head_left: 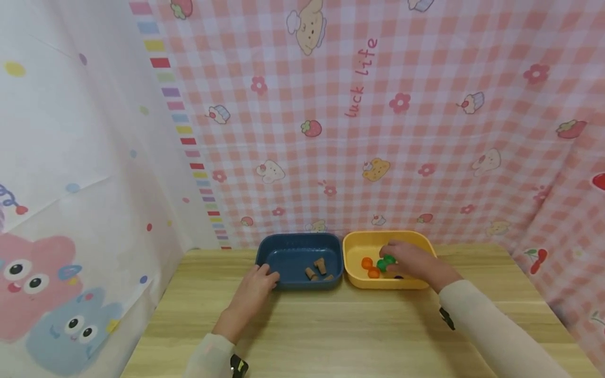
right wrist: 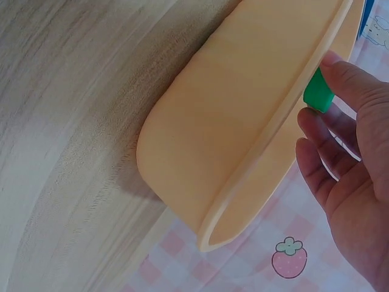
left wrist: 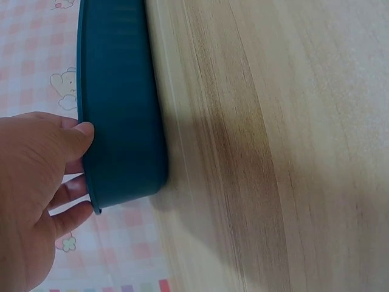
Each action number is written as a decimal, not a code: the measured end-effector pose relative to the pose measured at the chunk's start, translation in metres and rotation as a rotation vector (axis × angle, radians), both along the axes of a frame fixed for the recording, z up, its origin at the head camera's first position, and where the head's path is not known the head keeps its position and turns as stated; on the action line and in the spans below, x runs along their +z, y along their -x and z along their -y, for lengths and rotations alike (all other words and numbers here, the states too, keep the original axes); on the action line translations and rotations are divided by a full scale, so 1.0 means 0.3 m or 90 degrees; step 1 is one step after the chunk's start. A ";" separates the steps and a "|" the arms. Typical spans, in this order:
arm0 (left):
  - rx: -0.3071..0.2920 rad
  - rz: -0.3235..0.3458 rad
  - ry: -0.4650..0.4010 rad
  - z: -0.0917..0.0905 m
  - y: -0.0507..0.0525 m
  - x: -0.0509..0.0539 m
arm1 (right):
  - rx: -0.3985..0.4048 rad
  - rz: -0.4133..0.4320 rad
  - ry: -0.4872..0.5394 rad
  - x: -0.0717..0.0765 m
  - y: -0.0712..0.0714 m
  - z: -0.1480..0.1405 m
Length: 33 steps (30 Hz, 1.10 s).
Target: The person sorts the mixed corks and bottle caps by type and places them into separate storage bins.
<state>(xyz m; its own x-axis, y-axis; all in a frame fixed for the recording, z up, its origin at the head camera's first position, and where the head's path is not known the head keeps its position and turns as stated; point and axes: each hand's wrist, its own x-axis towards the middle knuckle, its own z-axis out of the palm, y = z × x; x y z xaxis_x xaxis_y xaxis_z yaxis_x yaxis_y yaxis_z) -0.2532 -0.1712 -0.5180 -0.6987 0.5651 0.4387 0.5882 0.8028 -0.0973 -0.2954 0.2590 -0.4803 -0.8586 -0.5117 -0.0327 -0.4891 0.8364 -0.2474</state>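
At the left end of a dark blue bin (head_left: 302, 286), my left hand (head_left: 252, 289) holds the rim. In the left wrist view, its thumb (left wrist: 79, 139) lies on the outer side of the rim and the other fingers are partly behind it. My right hand (head_left: 411, 261) reaches over the front rim of a yellow bin (head_left: 392, 284). In the right wrist view, thumb and fingers pinch a small smooth green piece (right wrist: 318, 91) whose exact kind I cannot tell. Another green piece (head_left: 381, 265) and orange round pieces (head_left: 367, 263) lie in the yellow bin, with a dark piece (head_left: 399, 277) partly hidden.
Several brown cork-like pieces (head_left: 320, 266) lie in the right part of the blue bin. Both bins stand side by side at the back of a wooden table (head_left: 331, 336). Behind them hangs a pink checked cloth (head_left: 331, 157), and a white printed cloth (head_left: 94, 157) hangs at left.
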 end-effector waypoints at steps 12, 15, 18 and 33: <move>0.001 -0.001 0.001 0.000 0.002 0.001 | 0.007 0.008 0.010 0.000 0.002 -0.004; 0.003 -0.008 0.002 0.003 0.003 0.002 | 0.009 -0.002 0.027 0.006 -0.002 -0.007; 0.002 -0.014 -0.003 0.004 0.002 0.004 | 0.018 -0.016 0.033 0.011 -0.006 -0.009; 0.028 0.049 -0.025 -0.006 -0.023 0.014 | 0.003 -0.155 0.071 0.011 -0.084 -0.017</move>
